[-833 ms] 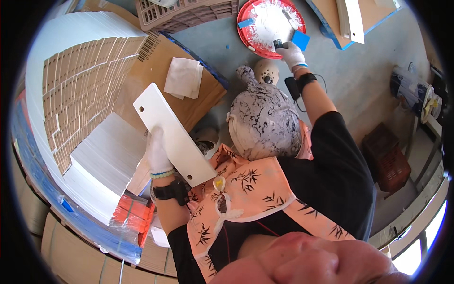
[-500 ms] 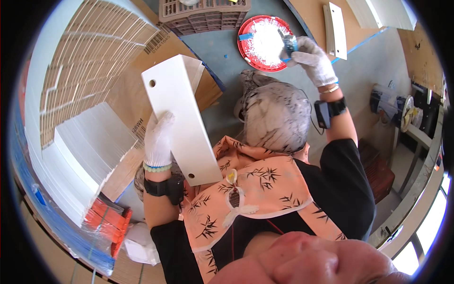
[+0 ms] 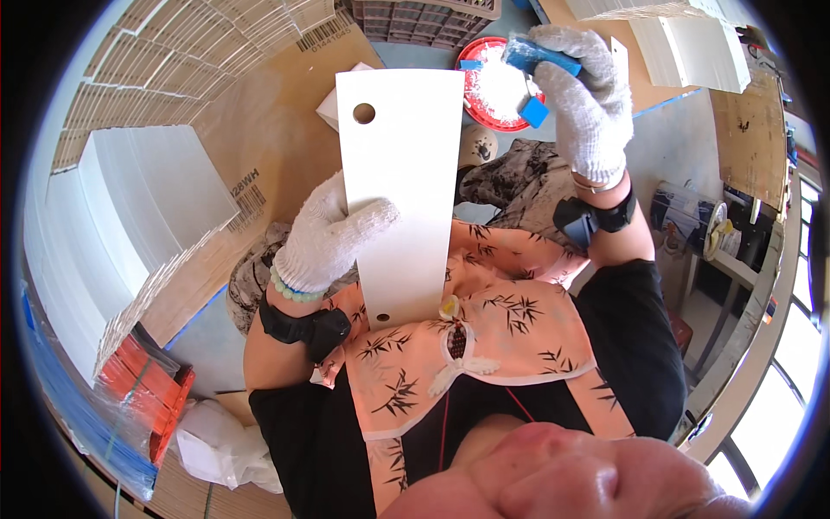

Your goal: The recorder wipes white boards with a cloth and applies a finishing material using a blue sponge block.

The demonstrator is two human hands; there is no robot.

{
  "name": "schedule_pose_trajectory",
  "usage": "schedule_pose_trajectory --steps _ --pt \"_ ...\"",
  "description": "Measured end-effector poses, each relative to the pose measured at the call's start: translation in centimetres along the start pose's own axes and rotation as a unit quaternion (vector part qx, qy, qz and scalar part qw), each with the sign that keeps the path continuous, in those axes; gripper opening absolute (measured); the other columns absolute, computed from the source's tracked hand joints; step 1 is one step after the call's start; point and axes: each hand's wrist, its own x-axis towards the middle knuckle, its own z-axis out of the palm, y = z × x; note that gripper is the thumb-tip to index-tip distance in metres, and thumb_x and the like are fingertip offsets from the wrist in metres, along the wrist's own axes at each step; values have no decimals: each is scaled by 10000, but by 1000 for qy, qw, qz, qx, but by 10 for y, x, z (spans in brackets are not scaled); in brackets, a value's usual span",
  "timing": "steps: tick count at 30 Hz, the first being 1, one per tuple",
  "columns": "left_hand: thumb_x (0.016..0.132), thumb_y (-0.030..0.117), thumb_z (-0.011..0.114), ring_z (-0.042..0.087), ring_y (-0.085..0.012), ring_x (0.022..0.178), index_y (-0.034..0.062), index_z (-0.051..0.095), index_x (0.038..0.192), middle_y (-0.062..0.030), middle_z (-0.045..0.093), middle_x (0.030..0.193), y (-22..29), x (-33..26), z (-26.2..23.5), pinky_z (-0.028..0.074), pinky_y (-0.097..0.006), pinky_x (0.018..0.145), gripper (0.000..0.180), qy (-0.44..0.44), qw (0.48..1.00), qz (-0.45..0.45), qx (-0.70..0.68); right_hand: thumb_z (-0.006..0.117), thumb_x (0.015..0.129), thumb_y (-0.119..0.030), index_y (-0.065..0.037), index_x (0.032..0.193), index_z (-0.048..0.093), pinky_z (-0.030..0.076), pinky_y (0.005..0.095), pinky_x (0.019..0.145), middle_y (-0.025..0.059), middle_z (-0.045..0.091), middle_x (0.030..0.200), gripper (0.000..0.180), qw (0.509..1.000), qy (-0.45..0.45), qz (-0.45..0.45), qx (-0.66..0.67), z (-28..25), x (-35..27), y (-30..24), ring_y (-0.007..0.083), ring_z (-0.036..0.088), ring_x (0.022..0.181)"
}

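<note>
Nearest, propped against the chest at its lower end: a long white board [image 3: 399, 186], flat face up toward the camera, likely braced there so one hand can steady it while the other works on it. Long axis running from the body outward, near end tucked at the patterned orange garment [image 3: 484, 337], far end pointing away toward the red dish. One round hole near the far left corner, a smaller one near the close end.

Clamped on the board's left edge about midway: the left hand [image 3: 333, 238] in a white knit glove, thumb laid across the face, fingers wrapped behind, a bead bracelet and dark wrist strap below. Grip placed mid-length, probably to balance the board and keep it from swinging.

Farther out, raised beyond the board's far right corner: the right hand [image 3: 588, 95], also gloved, closed around a blue sponge-like block [image 3: 540, 59], with a second small blue piece [image 3: 534, 112] hanging just below. Apart from the board, not touching it.

Beyond that, on the floor: the red dish [image 3: 494, 86] holding white powder or paste, just beneath the raised hand. To the left, stacks of white boards [image 3: 143, 195] on flattened cardboard [image 3: 277, 121]; a slatted crate [image 3: 424, 17] at the far edge.
</note>
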Motion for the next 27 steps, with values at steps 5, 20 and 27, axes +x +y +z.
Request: schedule_pose_trajectory --steps 5,20,27 --pt "939 126 629 642 -146 981 -40 570 1267 -94 679 1123 -1 -6 -2 534 -309 841 372 -3 1000 10 -11 616 855 -3 0 1077 672 513 281 771 82 687 1011 229 989 -80 -41 -114 11 13 -14 153 645 855" --pt "962 126 623 612 -101 955 -21 601 1235 -57 678 1076 4 0 4 514 -281 813 311 1 1000 10 19 667 866 -9 -1 1156 629 538 301 812 122 654 1137 293 944 -139 -228 -191 11 17 -10 184 657 935" --pt "958 131 630 618 -95 921 -20 602 1230 -50 682 1056 3 2 4 518 -269 781 312 8 999 4 41 670 866 -10 -2 1152 638 540 304 810 121 661 1120 287 957 -135 -180 -184 17 12 -18 182 664 926"
